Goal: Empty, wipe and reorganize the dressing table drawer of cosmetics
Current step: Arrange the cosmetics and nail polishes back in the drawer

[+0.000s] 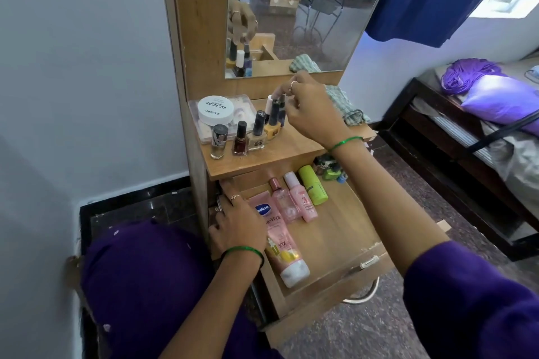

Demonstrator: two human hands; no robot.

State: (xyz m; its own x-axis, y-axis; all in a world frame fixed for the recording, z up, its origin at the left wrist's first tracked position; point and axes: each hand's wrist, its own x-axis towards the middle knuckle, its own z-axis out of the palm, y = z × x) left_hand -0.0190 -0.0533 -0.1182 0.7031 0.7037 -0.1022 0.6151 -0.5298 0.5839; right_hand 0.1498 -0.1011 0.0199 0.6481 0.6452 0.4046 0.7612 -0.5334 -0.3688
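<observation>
- Left hand rests on drawer rim, fingers loosely curled, gripping nothing.
- Right hand pinches small bottle on shelf.
- Set upright, clear of neighbouring bottles; tubes remain inside.

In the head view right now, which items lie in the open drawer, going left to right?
Pink Vaseline tube → clear pink bottle → opaque pink bottle → lime-green bottle → small cluster of green bottles.

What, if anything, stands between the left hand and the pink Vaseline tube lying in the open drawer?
Nothing visible. The left hand rests at the drawer's left edge, right beside the pink Vaseline tube, with no item between them. The other bottles lie further right, and the right hand is up on the shelf among the nail polishes.
</observation>
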